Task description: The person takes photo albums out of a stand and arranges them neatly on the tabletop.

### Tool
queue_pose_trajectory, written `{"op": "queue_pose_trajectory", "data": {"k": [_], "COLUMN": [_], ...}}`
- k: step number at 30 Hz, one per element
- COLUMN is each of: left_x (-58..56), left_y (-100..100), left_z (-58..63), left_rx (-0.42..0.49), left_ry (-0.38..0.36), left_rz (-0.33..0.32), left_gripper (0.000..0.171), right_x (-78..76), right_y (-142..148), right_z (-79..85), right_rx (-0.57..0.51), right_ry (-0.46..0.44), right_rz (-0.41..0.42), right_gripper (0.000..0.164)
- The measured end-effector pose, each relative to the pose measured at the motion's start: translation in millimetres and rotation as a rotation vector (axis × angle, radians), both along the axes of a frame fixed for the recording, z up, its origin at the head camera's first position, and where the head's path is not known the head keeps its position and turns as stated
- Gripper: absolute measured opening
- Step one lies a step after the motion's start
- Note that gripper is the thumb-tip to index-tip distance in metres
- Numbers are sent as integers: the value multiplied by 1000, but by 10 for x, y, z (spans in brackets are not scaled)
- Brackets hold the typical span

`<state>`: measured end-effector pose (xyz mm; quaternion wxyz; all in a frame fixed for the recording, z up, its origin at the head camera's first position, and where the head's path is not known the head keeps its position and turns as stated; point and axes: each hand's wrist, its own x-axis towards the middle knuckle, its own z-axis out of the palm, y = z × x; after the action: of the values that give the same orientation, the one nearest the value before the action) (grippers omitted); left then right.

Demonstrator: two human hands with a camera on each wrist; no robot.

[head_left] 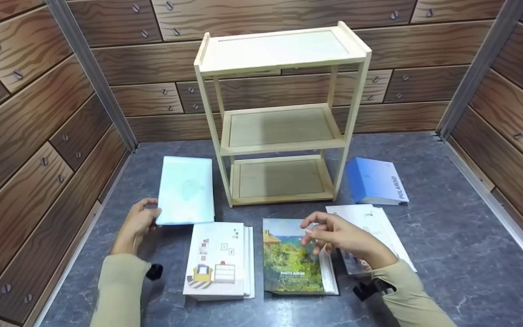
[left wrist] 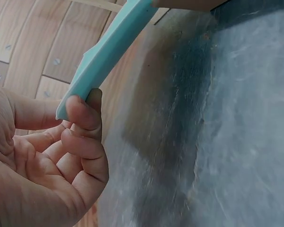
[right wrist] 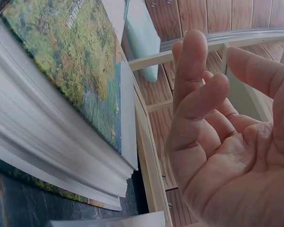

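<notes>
On the left, my left hand [head_left: 139, 222] pinches the lower left corner of a pale blue book [head_left: 186, 190]. In the left wrist view, its turquoise edge [left wrist: 106, 56] sits between thumb and fingers, tilted over the tabletop. My right hand [head_left: 341, 234] hovers above a photo album [head_left: 288, 268] with a painted landscape cover, its fingers loosely bent and holding nothing. The right wrist view shows the album's thick white pages [right wrist: 61, 123] beside that hand. Left of the album lies a white album [head_left: 218, 263] with a drawn yellow armchair.
A three-tier wooden shelf [head_left: 284, 147] stands at the back middle. Right of it lies a blue Polaroid album [head_left: 377, 179]. Another white album [head_left: 361, 218] lies partly under my right hand in the head view. Wood-patterned walls [head_left: 25, 150] enclose the dark grey tabletop [head_left: 461, 254].
</notes>
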<state>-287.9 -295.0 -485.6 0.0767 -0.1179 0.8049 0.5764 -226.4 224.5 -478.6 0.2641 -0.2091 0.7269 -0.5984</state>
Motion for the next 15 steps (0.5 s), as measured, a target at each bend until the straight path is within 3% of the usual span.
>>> {"op": "queue_pose_trajectory", "data": {"k": [7, 15], "left_x": [-170, -302], "left_y": [77, 104], "left_z": [-76, -154], "left_rx": [-30, -19], "left_ry": [-26, -50], "left_rz": [-4, 27], "left_gripper": [46, 50], "right_x": [38, 5], "right_y": [30, 33], "right_z": [-84, -67], "right_rx": [3, -10], "right_ry": [-21, -1], "right_rz": [-4, -10], "right_gripper": [43, 47]}}
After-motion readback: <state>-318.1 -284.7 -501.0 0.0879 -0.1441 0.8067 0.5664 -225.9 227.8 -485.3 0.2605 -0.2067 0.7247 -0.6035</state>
